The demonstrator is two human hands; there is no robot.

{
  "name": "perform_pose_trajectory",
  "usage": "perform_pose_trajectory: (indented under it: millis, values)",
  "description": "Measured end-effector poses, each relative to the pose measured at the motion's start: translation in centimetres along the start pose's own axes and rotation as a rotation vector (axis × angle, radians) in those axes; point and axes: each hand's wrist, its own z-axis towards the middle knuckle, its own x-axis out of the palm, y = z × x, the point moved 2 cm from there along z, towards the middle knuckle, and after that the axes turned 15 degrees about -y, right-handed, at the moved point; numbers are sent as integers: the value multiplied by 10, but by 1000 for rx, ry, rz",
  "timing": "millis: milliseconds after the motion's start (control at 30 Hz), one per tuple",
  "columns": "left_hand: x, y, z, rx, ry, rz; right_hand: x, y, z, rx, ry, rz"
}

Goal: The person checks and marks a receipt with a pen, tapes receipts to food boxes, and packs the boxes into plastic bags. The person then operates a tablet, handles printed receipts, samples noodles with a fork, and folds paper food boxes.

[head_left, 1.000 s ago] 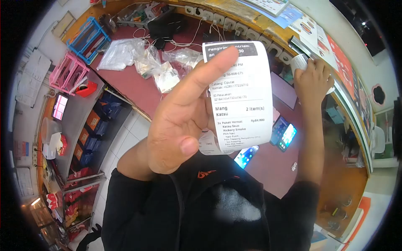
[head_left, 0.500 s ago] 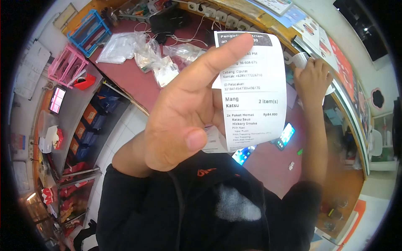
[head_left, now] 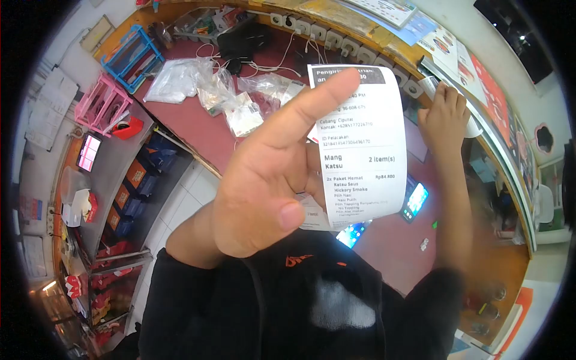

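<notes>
My left hand [head_left: 264, 174], palm toward me, is closed on a long printed receipt [head_left: 363, 144]. One digit lies across its dark header, and the paper curls back at its lower end. The print includes "Mang Katsu" and "2 item(s)". At the right edge of the table, my right hand [head_left: 445, 114] has its fingers bent over a white curved thing [head_left: 429, 85]; the hand covers much of it, so its kind is unclear. Two lit phones lie below the receipt, one [head_left: 415, 203] to the right and another [head_left: 351, 234] partly hidden.
Clear plastic bags with contents [head_left: 240, 111] and a white plastic packet [head_left: 171, 81] lie on the red tabletop [head_left: 180, 117]. Power sockets [head_left: 318, 31] and white cables line the back edge. Blue [head_left: 132, 54] and pink [head_left: 103, 105] racks stand at left.
The receipt and my left hand sit slightly lower in view, as the head view has shifted a little. My left hand keeps its hold; my right hand stays at the white thing.
</notes>
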Motion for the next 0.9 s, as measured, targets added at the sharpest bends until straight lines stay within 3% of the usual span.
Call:
perform_pose_trajectory:
  millis: [267,367,433,500,533,633,767,900]
  values:
    - [-2,0,7,-11,24,31,-6,-4,-5,-58,-11,30]
    - [-4,2,5,-4,-3,27,-6,-2,-4,-47,-112,-37]
    - [-8,2,4,-17,-24,87,-4,-7,-3,30,-49,101]
    - [-12,6,6,32,-18,81,5,-10,-3,10,-122,169]
    - [-12,5,5,-83,-93,55,2,-8,0,54,-85,209]
    - [-28,8,9,51,46,200,-3,-5,1,65,-100,239]
    - [-45,13,9,125,25,245,0,-6,-2,61,-30,226]
    - [-64,19,9,176,37,216,-2,-12,0,20,-141,156]
